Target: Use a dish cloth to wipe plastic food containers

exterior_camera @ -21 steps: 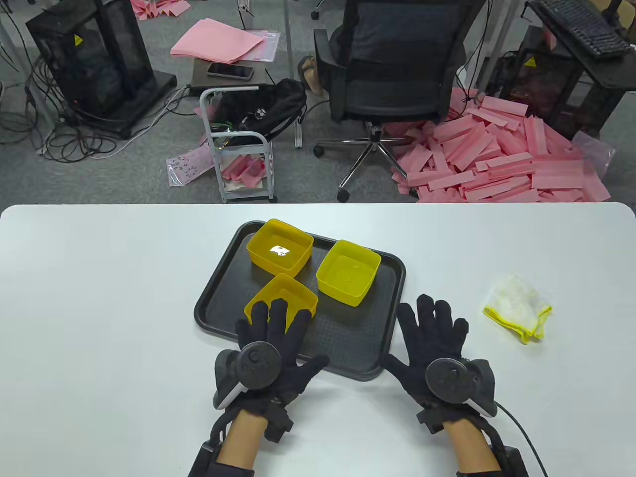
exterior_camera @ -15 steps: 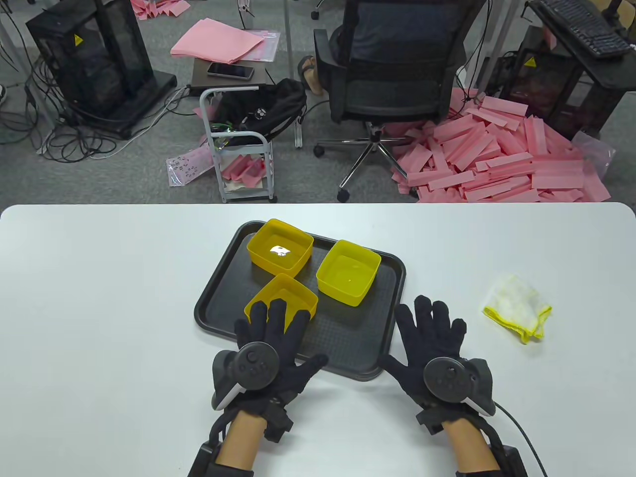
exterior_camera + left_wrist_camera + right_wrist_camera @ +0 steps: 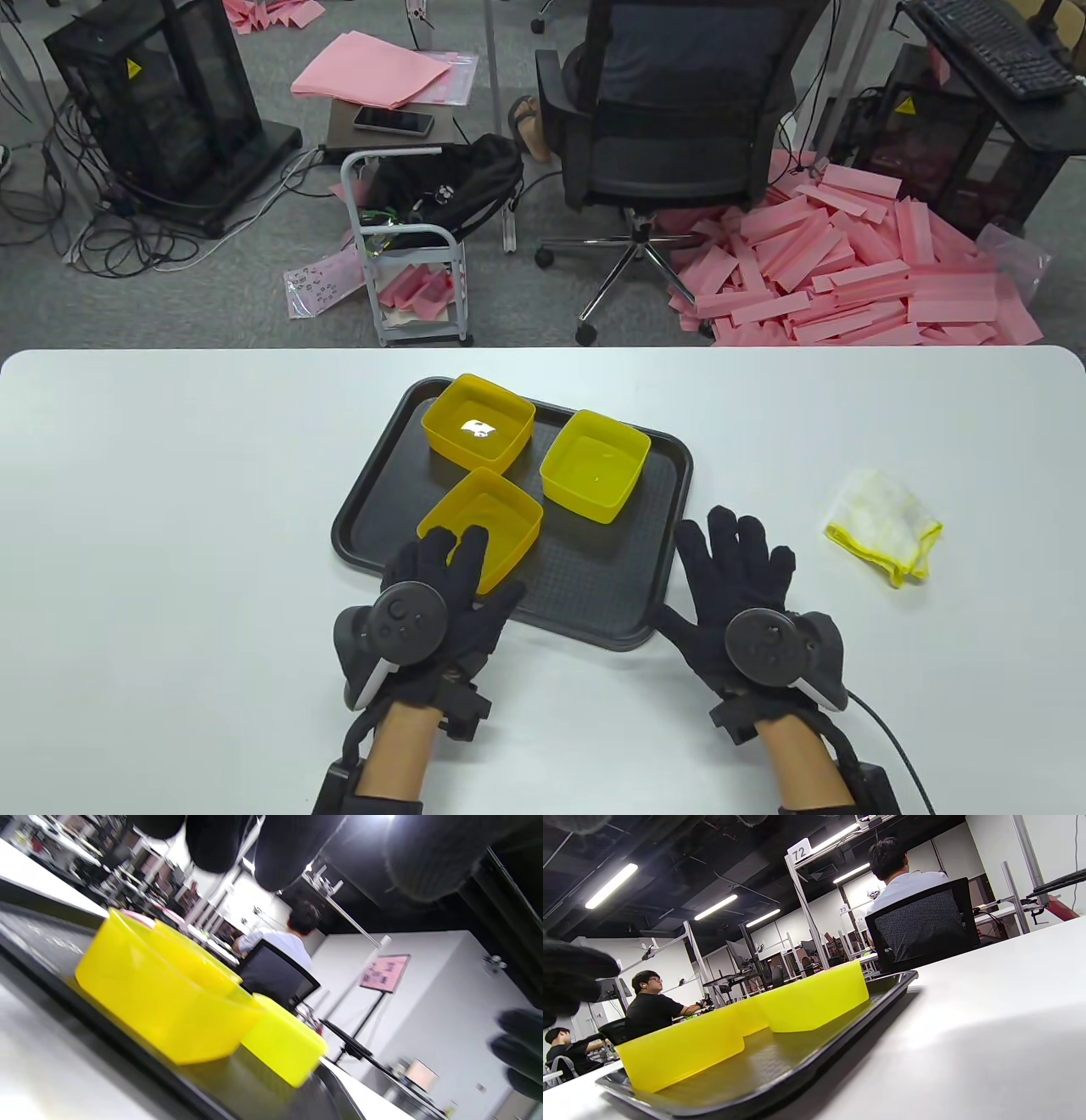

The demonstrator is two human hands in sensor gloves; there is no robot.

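Reaching left fingers (image 3: 462,552) overlap near yellow container (image 3: 492,518).

left hand (image 3: 441,594) slid back-left, uncovering more nearest container (image 3: 492,518).

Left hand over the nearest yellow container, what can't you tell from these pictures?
- Table view: the left hand covers the nearest container's near rim, so contact there is hidden.
- Left wrist view: fingertips are blurred and cut off by the top edge.
- Right wrist view: dish cloth is out of frame.
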